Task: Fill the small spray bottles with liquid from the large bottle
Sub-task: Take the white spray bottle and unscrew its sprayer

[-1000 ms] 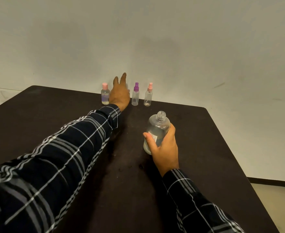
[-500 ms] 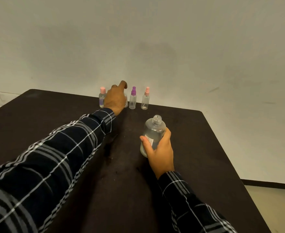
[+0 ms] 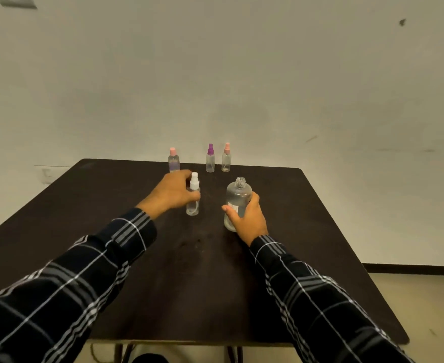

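The large clear plastic bottle (image 3: 238, 199) with an open threaded neck and a white label is near the middle of the dark brown bench (image 3: 105, 203), roughly upright; the right hand (image 3: 247, 218) grasps its lower body, thumb on the label side and fingers curled round the far side; just left of the large bottle, apart from it, is a small clear spray bottle with a white spray top (image 3: 192, 207), held upright by the left hand (image 3: 172, 193), whose fingers wrap its upper body; whether its base touches the bench I cannot tell; beyond the large bottle, along the far edge of the bench, three small clear bottles stand upright: a pink-topped spray bottle (image 3: 226, 161) straight behind it, a purple-topped spray bottle (image 3: 210, 160) just left of that, and a pink-capped bottle (image 3: 173, 161) further left, behind the left hand; both arms wear dark plaid sleeves (image 3: 307, 289).
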